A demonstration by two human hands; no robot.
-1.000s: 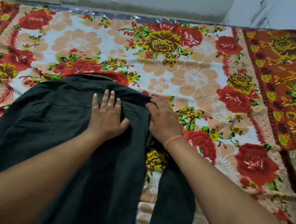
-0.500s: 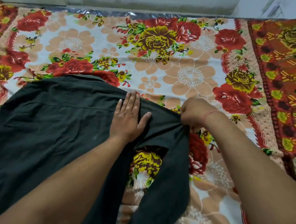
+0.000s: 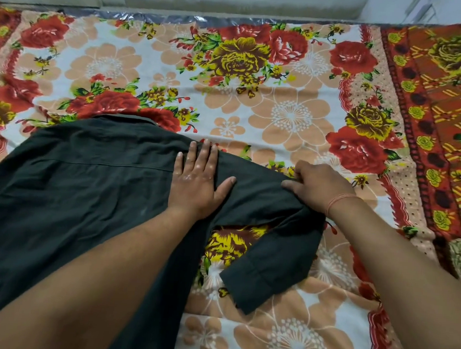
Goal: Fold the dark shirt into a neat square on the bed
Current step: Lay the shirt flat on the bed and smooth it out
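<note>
We were early in the fold. The dark shirt point(image 3: 88, 192) lay on the bed point(image 3: 430, 111), at its near left, seemingly back side up. Its collar point(image 3: 124, 119) pointed away from us, and its body spread wide and ran off the picture's lower edge. Only the right sleeve point(image 3: 273, 258) was being worked. It reached sideways from the shoulder, then bent back towards us, with its cuff point(image 3: 255, 286) lying on the sheet point(image 3: 295, 119) and a patch of flowered print showing between sleeve and body.

Our left hand point(image 3: 196, 180) lay flat on the shoulder, fingers point(image 3: 206, 151) straight and close together, pinning the cloth. Our right hand point(image 3: 320, 188) had its fingers point(image 3: 302, 170) curled at the sleeve's upper edge, thumb on top, pinching the fabric as far as we could tell.

We judged that nothing was yet folded. The sleeves, the sides and the cross folds that make a square were all left to do. The left sleeve we could not see.

The shirt was a thin, matte woven cloth, very dark green or black. It was limp and softly creased, with a stitched seam across the back, and the cuff looked like a firmer doubled band. The sheet was smooth printed cloth with red roses and peach blossoms, bordered in orange-red on the right.
</note>
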